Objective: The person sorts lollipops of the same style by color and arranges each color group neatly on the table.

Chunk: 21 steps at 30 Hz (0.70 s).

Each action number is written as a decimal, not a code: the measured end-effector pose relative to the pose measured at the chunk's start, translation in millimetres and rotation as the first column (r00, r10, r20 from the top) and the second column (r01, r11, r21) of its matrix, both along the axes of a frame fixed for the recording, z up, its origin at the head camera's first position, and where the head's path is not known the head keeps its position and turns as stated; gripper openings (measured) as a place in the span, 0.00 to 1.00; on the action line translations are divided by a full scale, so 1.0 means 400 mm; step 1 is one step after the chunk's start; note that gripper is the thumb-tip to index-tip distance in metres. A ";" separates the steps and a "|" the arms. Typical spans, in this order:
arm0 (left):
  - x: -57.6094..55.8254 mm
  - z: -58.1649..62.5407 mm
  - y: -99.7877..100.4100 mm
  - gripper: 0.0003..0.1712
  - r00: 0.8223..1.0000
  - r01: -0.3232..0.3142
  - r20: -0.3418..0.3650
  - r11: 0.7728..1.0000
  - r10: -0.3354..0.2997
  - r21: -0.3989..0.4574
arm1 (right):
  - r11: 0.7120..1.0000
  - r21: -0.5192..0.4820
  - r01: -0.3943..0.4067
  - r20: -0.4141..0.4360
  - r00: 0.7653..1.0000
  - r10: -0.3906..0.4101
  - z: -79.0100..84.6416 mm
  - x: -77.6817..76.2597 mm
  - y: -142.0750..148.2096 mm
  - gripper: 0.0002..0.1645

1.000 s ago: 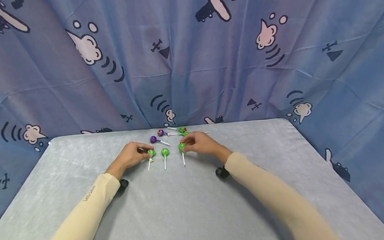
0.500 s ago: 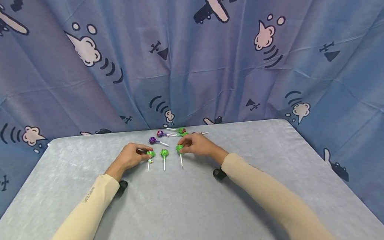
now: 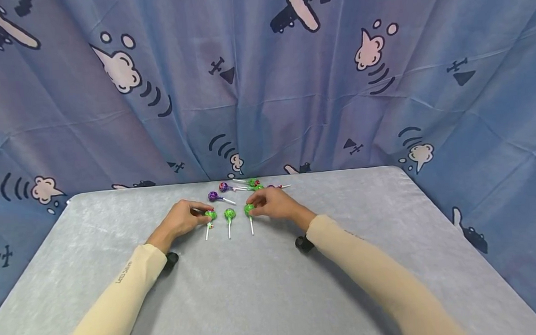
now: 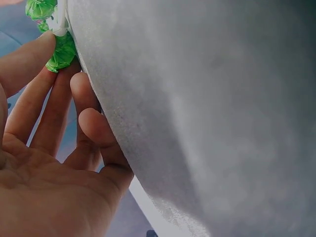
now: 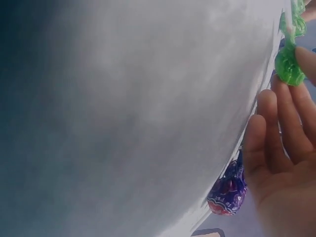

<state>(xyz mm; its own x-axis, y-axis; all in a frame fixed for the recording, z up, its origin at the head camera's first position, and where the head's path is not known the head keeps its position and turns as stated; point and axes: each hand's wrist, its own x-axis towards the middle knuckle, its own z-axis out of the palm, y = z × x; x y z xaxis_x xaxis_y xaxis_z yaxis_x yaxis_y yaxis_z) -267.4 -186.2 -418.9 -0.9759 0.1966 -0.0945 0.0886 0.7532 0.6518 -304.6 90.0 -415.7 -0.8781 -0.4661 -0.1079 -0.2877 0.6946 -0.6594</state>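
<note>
In the head view, three green-wrapped lollipops lie in a row with white sticks pointing toward me. My left hand [image 3: 185, 218] pinches the left lollipop [image 3: 211, 214] by its head between thumb and fingers; the left wrist view shows this green head [image 4: 63, 52] at the fingertips. The middle lollipop [image 3: 230, 214] lies untouched between both hands. My right hand [image 3: 277, 203] pinches the head of the right lollipop [image 3: 248, 210], and the right wrist view has that green wrapper [image 5: 288, 66] under the thumb. The remaining fingers of each hand are loosely bent near the cloth.
Behind the row lie two purple lollipops [image 3: 213, 196] and some green ones [image 3: 253, 182], partly covered by my right hand. Another purple lollipop [image 5: 228, 195] shows below that hand in the right wrist view. A patterned blue curtain [image 3: 264, 110] hangs behind the grey cloth-covered table [image 3: 258, 293].
My right hand has slid its green lollipop slightly left, closer to the middle one. The left hand stays in place with its lollipop. The head view has shifted a little.
</note>
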 end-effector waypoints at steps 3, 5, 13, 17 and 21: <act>0.000 -0.001 0.000 0.18 1.000 -0.004 0.007 1.000 0.004 -0.005 | 1.000 0.017 0.009 0.006 1.000 -0.009 -0.002 0.001 -0.001 0.16; -0.001 -0.001 0.000 0.18 1.000 -0.008 0.013 1.000 0.008 -0.005 | 1.000 0.025 0.015 0.006 1.000 -0.015 -0.003 0.001 -0.001 0.16; 0.001 0.001 0.001 0.19 1.000 -0.008 0.009 1.000 0.008 -0.011 | 1.000 0.021 0.008 -0.012 1.000 -0.008 0.001 0.005 0.000 0.15; 0.003 0.001 0.001 0.19 1.000 -0.005 0.010 1.000 0.006 -0.008 | 0.999 0.036 0.002 -0.012 1.000 -0.002 0.000 0.006 0.001 0.15; 0.003 0.001 0.002 0.18 1.000 -0.007 0.012 1.000 0.007 -0.009 | 0.999 0.037 0.008 0.001 1.000 -0.008 -0.001 0.007 0.001 0.16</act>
